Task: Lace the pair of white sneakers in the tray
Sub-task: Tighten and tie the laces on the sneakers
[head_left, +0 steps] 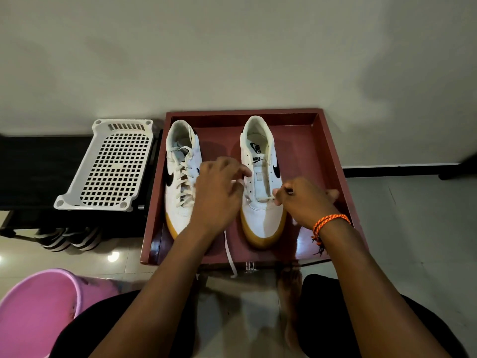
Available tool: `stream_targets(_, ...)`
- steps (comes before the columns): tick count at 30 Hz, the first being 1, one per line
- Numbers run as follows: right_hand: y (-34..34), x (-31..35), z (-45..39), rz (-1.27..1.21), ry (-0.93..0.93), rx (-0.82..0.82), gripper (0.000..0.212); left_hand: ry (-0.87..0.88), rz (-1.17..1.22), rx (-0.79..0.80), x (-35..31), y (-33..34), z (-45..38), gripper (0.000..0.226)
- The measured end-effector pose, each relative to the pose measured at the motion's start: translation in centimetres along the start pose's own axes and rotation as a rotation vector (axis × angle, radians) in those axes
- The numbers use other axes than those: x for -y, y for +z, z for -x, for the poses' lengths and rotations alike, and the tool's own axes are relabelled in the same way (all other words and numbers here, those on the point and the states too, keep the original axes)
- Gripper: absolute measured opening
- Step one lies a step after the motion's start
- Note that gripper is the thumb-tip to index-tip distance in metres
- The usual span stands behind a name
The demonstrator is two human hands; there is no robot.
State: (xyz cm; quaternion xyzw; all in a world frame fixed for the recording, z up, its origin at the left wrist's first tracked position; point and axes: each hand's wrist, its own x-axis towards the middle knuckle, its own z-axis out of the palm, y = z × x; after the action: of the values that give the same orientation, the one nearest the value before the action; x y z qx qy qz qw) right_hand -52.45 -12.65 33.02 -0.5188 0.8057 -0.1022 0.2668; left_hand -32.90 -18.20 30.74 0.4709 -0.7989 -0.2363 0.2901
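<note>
Two white sneakers with black swooshes and tan soles stand side by side in a dark red tray (333, 140). The left sneaker (180, 156) has laces crossed through its eyelets. The right sneaker (260, 161) has a bare tongue, with only a white lace (229, 251) at its lowest eyelets; one end trails over the tray's front edge. My left hand (219, 195) lies between the shoes, fingers curled at the right sneaker's left eyelets, holding the lace. My right hand (304, 202), an orange cord on its wrist, pinches the other lace end at the right eyelets.
A white perforated plastic shelf panel (113, 166) lies on a black rack left of the tray. Dark sandals (67, 239) sit under it. A pink tub (38, 311) is at the lower left. The tray rests on a glossy tiled floor against a pale wall.
</note>
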Motion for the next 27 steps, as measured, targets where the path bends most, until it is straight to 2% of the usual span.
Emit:
stream_targets(3,-0.3,0.1,0.0,-0.026,0.052,-0.004,0.027,-0.005,0.062,0.123,-0.3,1.2,0.8,0.052)
stream_targets(6,-0.7,0.1,-0.1,-0.227,0.015,0.036,0.027,-0.006,0.058,0.217,-0.6,1.4,1.1,0.058)
stream_targets(11,-1.5,0.3,0.0,-0.575,-0.105,0.123,0.021,0.036,-0.163,0.223,-1.5,1.7,1.6,0.062)
stream_targets(14,-2.3,0.4,0.4,-0.826,-0.187,0.169,0.019,0.05,-0.181,0.175,-1.4,1.9,1.6,0.059)
stream_targets(16,-2.6,0.6,0.7,-0.881,-0.235,0.157,0.021,0.006,-0.128,0.187,-1.1,2.0,1.4,0.052)
stream_targets(18,-2.7,1.0,0.7,-0.862,-0.258,0.116,0.022,-0.083,0.035,0.232,-0.8,2.0,1.0,0.033)
stream_targets(19,-2.7,1.1,0.7,-0.86,-0.258,0.105,0.024,-0.139,0.149,0.256,-1.0,1.8,0.7,0.03)
stream_targets(23,-3.0,1.1,0.9,-0.924,-0.241,0.15,0.03,-0.292,0.832,0.254,-3.0,-0.7,-0.1,0.033)
stream_targets(25,-3.3,1.1,1.0,-1.023,-0.229,0.186,0.029,-0.34,1.118,0.19,-3.5,-2.1,-0.4,0.032)
stream_targets(27,-3.7,1.1,0.9,-1.119,-0.217,0.198,0.03,-0.5,1.345,0.026,-2.9,-3.0,-0.9,0.028)
